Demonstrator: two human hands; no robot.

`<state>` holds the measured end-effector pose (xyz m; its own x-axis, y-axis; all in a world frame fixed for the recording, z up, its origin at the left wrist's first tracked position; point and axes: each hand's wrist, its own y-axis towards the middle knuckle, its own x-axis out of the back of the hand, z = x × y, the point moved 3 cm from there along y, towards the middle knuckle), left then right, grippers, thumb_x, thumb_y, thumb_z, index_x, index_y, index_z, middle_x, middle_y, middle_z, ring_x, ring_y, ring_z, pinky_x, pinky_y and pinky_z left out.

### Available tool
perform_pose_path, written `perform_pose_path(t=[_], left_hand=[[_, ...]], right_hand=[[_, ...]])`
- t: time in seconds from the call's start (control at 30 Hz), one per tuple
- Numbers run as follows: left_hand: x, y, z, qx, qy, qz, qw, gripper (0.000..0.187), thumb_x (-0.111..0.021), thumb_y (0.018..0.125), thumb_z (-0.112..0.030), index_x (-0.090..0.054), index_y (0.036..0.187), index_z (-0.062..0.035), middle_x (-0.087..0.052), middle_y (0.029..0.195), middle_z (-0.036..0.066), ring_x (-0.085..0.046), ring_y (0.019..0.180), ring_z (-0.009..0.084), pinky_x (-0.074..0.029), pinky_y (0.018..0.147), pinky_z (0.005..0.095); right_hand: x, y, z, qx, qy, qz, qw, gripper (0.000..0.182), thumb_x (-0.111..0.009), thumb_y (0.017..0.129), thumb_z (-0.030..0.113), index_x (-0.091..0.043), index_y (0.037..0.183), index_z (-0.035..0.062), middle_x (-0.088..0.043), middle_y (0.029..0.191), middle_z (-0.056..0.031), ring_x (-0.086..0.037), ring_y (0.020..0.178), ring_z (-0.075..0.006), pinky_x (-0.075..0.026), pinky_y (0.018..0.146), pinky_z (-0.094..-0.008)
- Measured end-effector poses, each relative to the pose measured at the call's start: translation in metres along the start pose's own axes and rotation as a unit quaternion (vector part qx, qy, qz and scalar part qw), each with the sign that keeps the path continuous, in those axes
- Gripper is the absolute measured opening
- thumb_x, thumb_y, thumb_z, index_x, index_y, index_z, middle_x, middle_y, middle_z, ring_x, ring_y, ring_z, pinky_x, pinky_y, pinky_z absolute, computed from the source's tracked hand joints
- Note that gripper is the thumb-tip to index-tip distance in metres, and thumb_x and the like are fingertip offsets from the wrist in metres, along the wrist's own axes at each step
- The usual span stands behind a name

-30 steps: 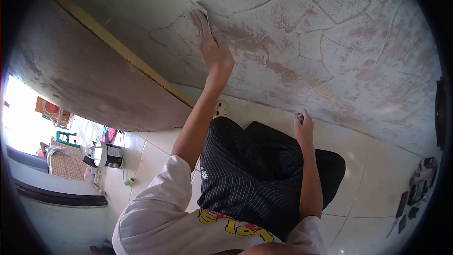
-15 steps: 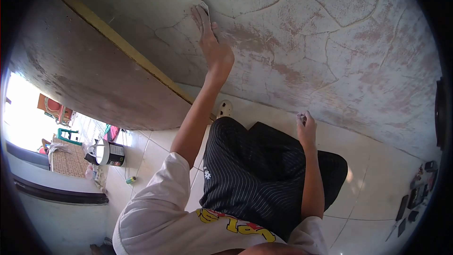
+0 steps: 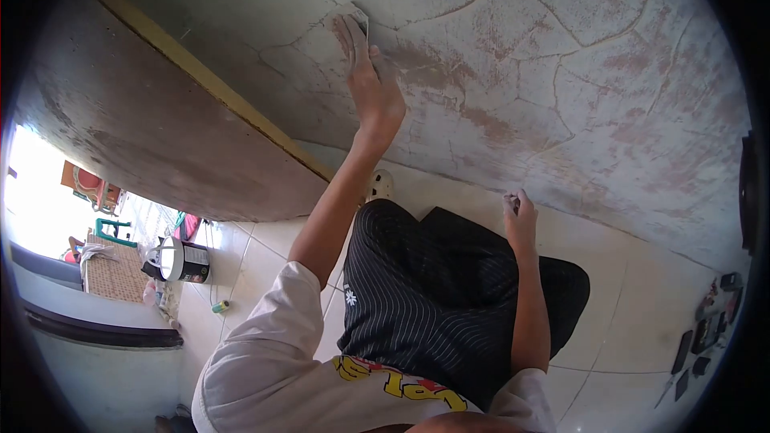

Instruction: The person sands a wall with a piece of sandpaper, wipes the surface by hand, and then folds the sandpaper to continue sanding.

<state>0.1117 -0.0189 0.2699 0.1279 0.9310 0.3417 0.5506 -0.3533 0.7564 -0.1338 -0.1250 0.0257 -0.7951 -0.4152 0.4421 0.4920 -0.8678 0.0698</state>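
Note:
My left hand point(image 3: 370, 84), dusty at the fingers, presses a folded piece of sandpaper point(image 3: 351, 10) flat against the wall point(image 3: 481, 56). The sandpaper's pale edge shows beyond the fingertips; the rest lies hidden under them. The wall is whitish with reddish-brown patches and grooved lines in a stone-like pattern. My right hand point(image 3: 521, 215) hovers over my lap with curled fingers. A small greyish thing, or dust on the fingertips, shows there; I cannot make out which.
A brown panel with a yellowish edge point(image 3: 192, 68) juts out left of my arm. On the tiled floor point(image 3: 618, 305) stand a white-and-black bucket point(image 3: 188, 261) and a small green can point(image 3: 220, 306). Several dark tools point(image 3: 706, 333) lie at the far right. My shod foot point(image 3: 382, 184) is near the wall's base.
My left hand has shifted slightly right and down along the wall with the sandpaper, and more of the sheet shows. My right hand stays nearly still.

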Motion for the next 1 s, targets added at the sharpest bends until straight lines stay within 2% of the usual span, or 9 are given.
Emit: perform_pose_path(t=[0.27,0.37,0.47,0.53,0.57,0.63,0.77,0.97,1.0], left_hand=[[-0.025,-0.038,0.008,0.010,-0.019,0.020,1.000,0.050,-0.033,0.106,-0.012,-0.021,0.150,0.0081,-0.015,0.160,0.025,-0.013,0.149,0.0350,-0.016,0.121,0.0399],[-0.018,-0.013,0.005,0.014,-0.010,-0.011,1.000,0.052,-0.036,0.100,0.002,-0.022,0.150,0.0073,-0.012,0.159,0.027,-0.008,0.149,0.0393,-0.014,0.121,0.0408],[-0.003,0.003,0.001,-0.001,0.016,-0.045,0.999,0.052,-0.037,0.101,0.000,-0.023,0.150,0.0077,-0.014,0.158,0.028,-0.009,0.148,0.0396,-0.015,0.121,0.0403],[0.001,0.002,-0.003,0.090,0.011,0.020,0.996,0.050,-0.032,0.107,-0.016,-0.022,0.149,0.0091,-0.014,0.160,0.025,-0.013,0.149,0.0360,-0.015,0.121,0.0385],[-0.002,-0.003,0.001,0.089,0.012,0.022,0.996,0.050,-0.032,0.107,-0.016,-0.022,0.149,0.0091,-0.014,0.160,0.025,-0.013,0.149,0.0360,-0.015,0.121,0.0385],[-0.013,-0.015,0.009,0.025,0.005,-0.014,1.000,0.050,-0.033,0.106,-0.015,-0.022,0.149,0.0092,-0.016,0.159,0.025,-0.013,0.149,0.0370,-0.015,0.121,0.0393],[-0.028,-0.037,0.011,-0.011,-0.025,-0.004,1.000,0.050,-0.034,0.106,-0.013,-0.024,0.149,0.0091,-0.017,0.159,0.025,-0.014,0.149,0.0367,-0.016,0.121,0.0392],[0.006,0.020,0.003,-0.033,-0.001,-0.058,0.998,0.051,-0.036,0.106,-0.014,-0.023,0.151,0.0053,-0.016,0.159,0.024,-0.013,0.149,0.0343,-0.016,0.121,0.0384],[0.011,0.024,-0.001,0.053,-0.024,-0.018,0.998,0.051,-0.036,0.106,-0.014,-0.022,0.151,0.0047,-0.015,0.160,0.024,-0.013,0.149,0.0342,-0.016,0.121,0.0383]], right_hand=[[-0.002,-0.001,-0.005,0.015,0.006,-0.005,1.000,0.018,-0.058,0.094,0.018,-0.059,0.092,-0.0002,-0.052,0.059,-0.0096,-0.049,0.052,-0.0213,-0.041,0.057,-0.0379],[0.001,-0.001,-0.005,0.012,0.008,-0.008,1.000,0.017,-0.058,0.093,0.018,-0.059,0.092,0.0003,-0.051,0.059,-0.0097,-0.049,0.052,-0.0214,-0.041,0.057,-0.0380],[0.001,0.000,-0.001,0.007,0.006,-0.002,1.000,0.017,-0.058,0.093,0.018,-0.059,0.092,0.0008,-0.051,0.059,-0.0098,-0.049,0.053,-0.0217,-0.041,0.057,-0.0382],[-0.002,-0.001,-0.003,0.004,0.003,-0.001,1.000,0.017,-0.058,0.093,0.017,-0.059,0.092,0.0009,-0.051,0.060,-0.0097,-0.049,0.053,-0.0220,-0.041,0.057,-0.0383],[-0.004,-0.001,-0.006,0.006,0.005,0.001,1.000,0.017,-0.058,0.093,0.017,-0.059,0.092,0.0008,-0.051,0.060,-0.0097,-0.049,0.053,-0.0221,-0.041,0.058,-0.0384],[-0.007,0.002,-0.004,0.013,0.009,0.003,1.000,0.017,-0.058,0.093,0.017,-0.059,0.092,0.0007,-0.051,0.060,-0.0096,-0.049,0.054,-0.0223,-0.041,0.058,-0.0385],[-0.008,0.000,-0.007,0.009,0.001,0.013,1.000,0.016,-0.058,0.093,0.017,-0.059,0.092,0.0008,-0.052,0.061,-0.0101,-0.050,0.055,-0.0231,-0.042,0.059,-0.0388],[-0.007,0.000,-0.005,0.011,-0.007,0.019,1.000,0.017,-0.058,0.093,0.017,-0.059,0.093,0.0000,-0.054,0.062,-0.0099,-0.050,0.055,-0.0222,-0.042,0.058,-0.0382],[-0.007,-0.001,-0.003,0.019,-0.001,0.018,1.000,0.017,-0.058,0.093,0.017,-0.059,0.093,-0.0002,-0.054,0.062,-0.0097,-0.050,0.055,-0.0217,-0.042,0.057,-0.0378]])
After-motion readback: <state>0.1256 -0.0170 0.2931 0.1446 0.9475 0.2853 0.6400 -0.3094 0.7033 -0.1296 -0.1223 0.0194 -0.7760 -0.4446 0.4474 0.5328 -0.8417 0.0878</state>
